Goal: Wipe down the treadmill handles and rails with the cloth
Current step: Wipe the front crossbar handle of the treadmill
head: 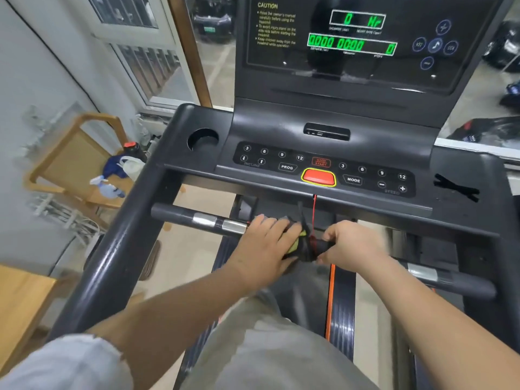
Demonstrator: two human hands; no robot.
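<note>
A dark front handlebar (180, 215) with silver pulse sensors runs across the treadmill below the console. At its middle sits a cloth (298, 243), dark with a yellow-green patch, bunched around the bar. My left hand (264, 246) lies over the cloth's left side, fingers spread across it and the bar. My right hand (351, 243) grips the bar and the cloth's right end, fingers curled. A red safety cord (314, 212) hangs from the console into the cloth. The left side rail (121, 249) slopes toward me.
The console (323, 170) holds buttons, a red stop key and a cup holder (202, 139). Black straps (455, 188) lie on its right tray. A wooden chair (73, 164) with a bottle and cloths stands at the left. The belt (340, 299) runs below.
</note>
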